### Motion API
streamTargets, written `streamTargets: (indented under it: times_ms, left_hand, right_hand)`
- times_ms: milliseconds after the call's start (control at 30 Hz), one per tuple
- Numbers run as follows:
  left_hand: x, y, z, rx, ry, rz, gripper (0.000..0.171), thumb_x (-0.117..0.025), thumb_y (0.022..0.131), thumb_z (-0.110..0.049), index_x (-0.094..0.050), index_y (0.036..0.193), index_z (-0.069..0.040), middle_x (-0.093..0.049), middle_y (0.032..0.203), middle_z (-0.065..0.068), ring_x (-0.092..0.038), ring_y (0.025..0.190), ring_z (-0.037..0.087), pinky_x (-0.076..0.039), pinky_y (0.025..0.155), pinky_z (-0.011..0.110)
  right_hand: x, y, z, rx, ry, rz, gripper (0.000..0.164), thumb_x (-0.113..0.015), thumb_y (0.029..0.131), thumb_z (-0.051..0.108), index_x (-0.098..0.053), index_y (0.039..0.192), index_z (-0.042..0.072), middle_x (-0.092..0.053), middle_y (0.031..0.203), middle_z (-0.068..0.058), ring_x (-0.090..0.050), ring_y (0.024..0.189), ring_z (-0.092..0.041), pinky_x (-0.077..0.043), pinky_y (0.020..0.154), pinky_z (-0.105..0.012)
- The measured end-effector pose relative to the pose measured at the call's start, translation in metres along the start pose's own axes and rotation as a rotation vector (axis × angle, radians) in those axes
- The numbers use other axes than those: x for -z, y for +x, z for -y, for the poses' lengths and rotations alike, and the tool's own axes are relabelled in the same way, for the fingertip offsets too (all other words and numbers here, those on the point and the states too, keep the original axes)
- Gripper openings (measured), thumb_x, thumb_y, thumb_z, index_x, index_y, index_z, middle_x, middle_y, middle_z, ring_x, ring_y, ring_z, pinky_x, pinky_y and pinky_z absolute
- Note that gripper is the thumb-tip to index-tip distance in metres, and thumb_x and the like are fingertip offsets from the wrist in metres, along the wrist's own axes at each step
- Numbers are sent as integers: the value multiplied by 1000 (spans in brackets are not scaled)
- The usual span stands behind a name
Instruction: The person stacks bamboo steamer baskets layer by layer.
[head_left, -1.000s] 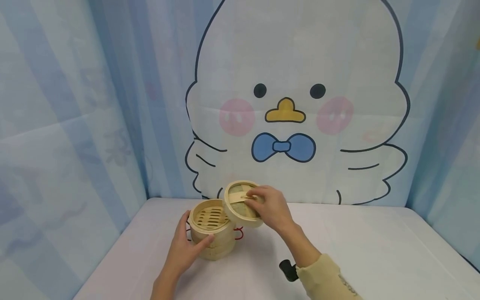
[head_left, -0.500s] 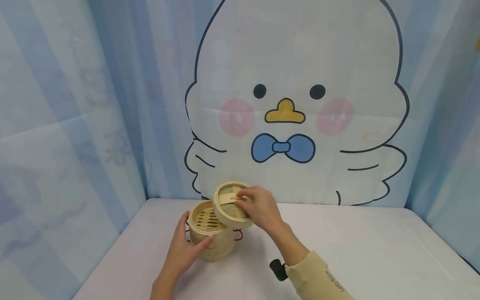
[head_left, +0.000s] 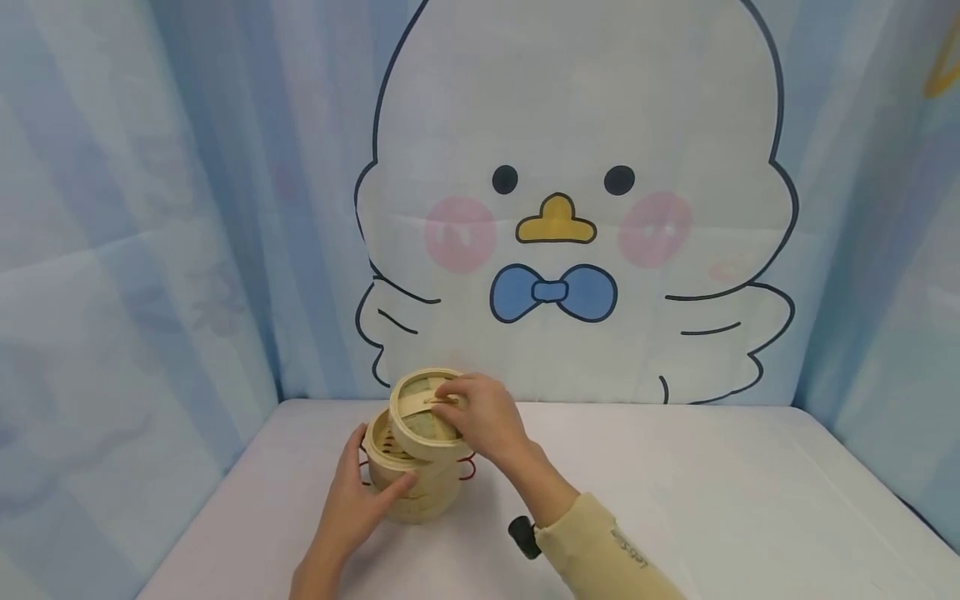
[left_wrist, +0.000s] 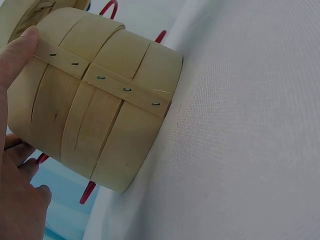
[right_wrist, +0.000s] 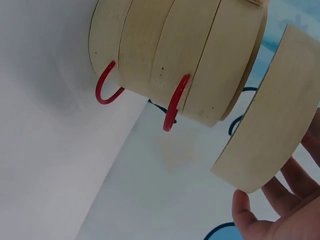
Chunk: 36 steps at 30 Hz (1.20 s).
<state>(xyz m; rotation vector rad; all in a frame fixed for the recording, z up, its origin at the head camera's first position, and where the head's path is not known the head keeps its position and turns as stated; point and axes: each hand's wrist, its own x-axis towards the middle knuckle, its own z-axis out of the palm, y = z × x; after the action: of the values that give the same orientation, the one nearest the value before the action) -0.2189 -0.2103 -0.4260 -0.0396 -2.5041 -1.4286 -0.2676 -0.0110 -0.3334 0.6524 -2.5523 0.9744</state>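
Observation:
A round bamboo steamer (head_left: 427, 492) stands upright on the table, slotted rack partly visible inside its open top. My left hand (head_left: 356, 504) grips it from the left, thumb across the front and fingers on the far side. In the left wrist view, the staple-fastened wall of the steamer (left_wrist: 100, 100) fills the upper left. Over the opening, my right hand (head_left: 491, 417) pinches the woven lid (head_left: 414, 423) at the top. That lid hangs tilted, shifted to the right. The right wrist view shows a gap between the lid (right_wrist: 275, 110) and the steamer's rim.
Red loop handles (right_wrist: 175, 102) stick out from the steamer's sides. A white cloth covers the table (head_left: 675, 492). Behind it hangs a curtain (head_left: 570, 350) printed with a cartoon bird. At the right cuff sits a small black object (head_left: 524, 537).
My right hand has carried the lid leftward, so it now covers more of the steamer's opening. The left hand keeps its grip on the steamer. The head view has shifted slightly.

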Motion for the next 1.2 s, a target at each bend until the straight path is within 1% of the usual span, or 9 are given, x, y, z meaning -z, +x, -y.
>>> streamTargets:
  times_ms: [67,300,500,733,867,1067,1200]
  left_hand:
    - [1,1,1,-5,-3,3,112,-79,85,-49,-11,160,-1,-18,163,25,-21,147,45,-30,111,65]
    - [1,2,2,-23,-22,4,109,-80,86,-45,-13,159,0,-20,162,24,-29,143,43,-36,108,64]
    - [0,2,1,-32,-25,-3,108,-81,85,-43,-15,158,2,-22,161,26,-32,141,43,-38,106,63]
    - [1,1,-1,-13,-35,-2,110,-81,85,-45,-14,159,0,-25,160,24,-33,140,40,-38,105,63]
    - [2,0,-2,-15,-29,-8,110,-81,85,-45,-14,159,-1,-26,159,23,-36,137,39,-39,105,62]
    - [2,1,0,-32,-32,-14,110,-82,84,-44,-14,159,-1,-28,158,23,-36,137,38,-39,105,61]
    - [1,2,1,-51,-39,-15,109,-82,84,-43,-15,159,0,-30,156,23,-38,134,37,-41,103,60]
  right_hand:
    - [-2,1,4,-5,1,12,20,-78,91,23,-78,107,11,-70,118,-7,-63,114,-28,-51,97,-46]
    - [-11,4,14,0,-33,14,19,-79,90,25,-80,105,14,-71,114,-4,-65,108,-24,-55,91,-42]
    - [-17,6,20,-13,-60,39,18,-78,91,27,-80,105,15,-70,115,-3,-65,108,-22,-55,90,-39]
    - [-23,9,24,12,-104,38,19,-78,91,28,-80,105,16,-72,114,-2,-65,110,-21,-55,91,-41]
    - [-27,9,26,16,-147,39,19,-78,91,30,-80,106,18,-72,114,1,-65,110,-20,-56,89,-41]
    - [-29,9,27,11,-188,37,21,-77,91,32,-80,107,19,-72,115,1,-66,109,-20,-56,87,-45]
    - [-31,9,29,-2,-196,32,21,-77,91,32,-80,107,19,-72,113,1,-66,108,-20,-56,87,-47]
